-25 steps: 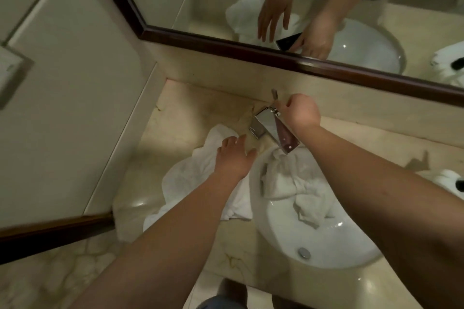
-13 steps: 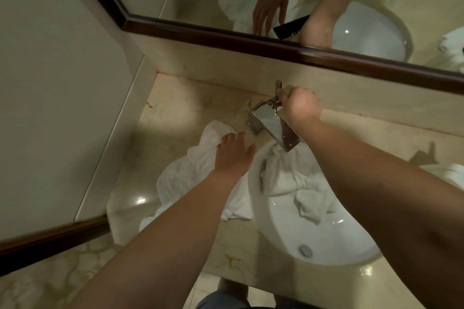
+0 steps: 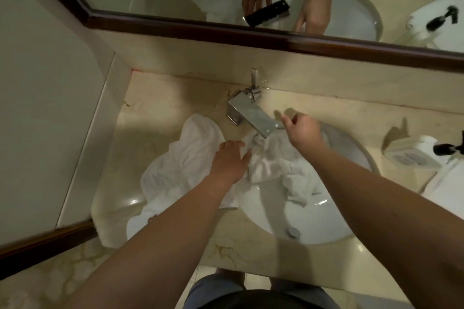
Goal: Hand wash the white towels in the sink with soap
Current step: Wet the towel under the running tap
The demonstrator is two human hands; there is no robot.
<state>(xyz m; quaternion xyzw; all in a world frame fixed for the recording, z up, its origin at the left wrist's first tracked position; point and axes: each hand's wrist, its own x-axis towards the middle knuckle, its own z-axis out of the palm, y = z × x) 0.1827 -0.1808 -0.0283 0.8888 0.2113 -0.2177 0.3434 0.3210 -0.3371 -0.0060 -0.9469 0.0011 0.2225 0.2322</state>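
Observation:
A crumpled white towel (image 3: 273,162) lies in the back of the white sink (image 3: 324,213), under the chrome tap spout (image 3: 253,118). A second white towel (image 3: 180,170) is spread on the counter left of the basin. My left hand (image 3: 229,157) lies flat with straight fingers at the sink's left rim, touching the towels. My right hand (image 3: 302,129) hovers over the basin just right of the spout, fingers loosely curled, holding nothing. The tap lever (image 3: 254,80) stands behind the spout.
A white pump soap bottle (image 3: 416,154) with a black nozzle lies at the counter's right end. A dark-framed mirror (image 3: 251,30) runs along the back wall. A wall panel closes the left side. The drain (image 3: 294,232) shows at the basin's front.
My right hand has let go of the tap lever and dropped toward the basin beside the spout. My left hand has shifted slightly right onto the towel at the rim.

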